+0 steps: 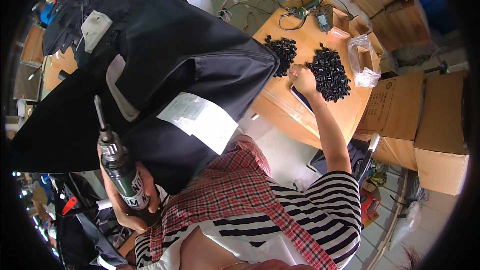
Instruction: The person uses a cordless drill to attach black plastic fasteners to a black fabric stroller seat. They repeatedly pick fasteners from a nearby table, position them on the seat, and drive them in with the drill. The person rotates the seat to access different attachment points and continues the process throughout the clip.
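I had the drill (120, 172) in view at the lower left, its long bit slanting up and a little to the left, clear of the black cloth's lower part or just in front of it; I could not tell which. The left hand (149, 192) was wrapped around the drill's body, thumb on one side and fingers on the other, gripping it firmly.

Across from it, the right hand (303, 80) was down at the table (280, 107), between a smaller pile of black pieces (281, 52) and a larger pile (328, 76). Its fingers were curled in close together, and I could not tell whether they had hold of a piece. A flat dark object (301, 98) lay partly hidden under that wrist.

Between the hands I saw the big black cloth (165, 35), one corner reaching to the table beside the smaller pile, with white papers (202, 120) lying on it.

Farther out, a corded green tool (306, 8) lay at the table's far end, and cardboard boxes (392, 107) stood to the right.
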The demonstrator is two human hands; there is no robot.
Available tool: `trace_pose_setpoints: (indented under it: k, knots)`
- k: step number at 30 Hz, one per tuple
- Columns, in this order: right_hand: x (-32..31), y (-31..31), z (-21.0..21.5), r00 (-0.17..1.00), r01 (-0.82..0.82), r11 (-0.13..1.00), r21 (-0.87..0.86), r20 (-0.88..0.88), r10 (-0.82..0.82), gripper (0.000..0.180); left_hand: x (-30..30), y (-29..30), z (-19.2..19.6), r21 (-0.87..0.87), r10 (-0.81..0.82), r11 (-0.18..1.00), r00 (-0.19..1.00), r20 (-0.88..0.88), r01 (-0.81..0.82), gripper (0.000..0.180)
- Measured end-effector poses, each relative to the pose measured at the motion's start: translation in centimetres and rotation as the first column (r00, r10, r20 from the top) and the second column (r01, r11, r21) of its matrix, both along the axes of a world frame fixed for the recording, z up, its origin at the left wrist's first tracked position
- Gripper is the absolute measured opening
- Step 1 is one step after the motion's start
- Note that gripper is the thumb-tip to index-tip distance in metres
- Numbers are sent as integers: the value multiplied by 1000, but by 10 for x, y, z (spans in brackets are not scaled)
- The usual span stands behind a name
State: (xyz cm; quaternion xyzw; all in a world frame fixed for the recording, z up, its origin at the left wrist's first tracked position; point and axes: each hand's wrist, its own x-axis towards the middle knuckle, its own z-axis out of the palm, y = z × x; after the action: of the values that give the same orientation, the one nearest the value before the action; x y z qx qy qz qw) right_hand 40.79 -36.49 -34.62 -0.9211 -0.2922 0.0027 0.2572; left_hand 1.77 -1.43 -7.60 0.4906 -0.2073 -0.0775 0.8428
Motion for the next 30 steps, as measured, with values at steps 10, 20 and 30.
trace_pose_setpoints:
  k: [10,20,30]
  knots:
    - [-7,19,17,991,91,989,112,89,-101,6,-28,6,-33,-51,115,992,993,23,-114,93]
    - [-124,187,300,-23,-216,101,971,-109,994,7,-54,-56,41,299,467,857,877,-110,-419,136]
    - [-181,251,340,-236,-270,183,945,-249,939,12,-86,-44,43,266,542,816,839,-42,-514,129]
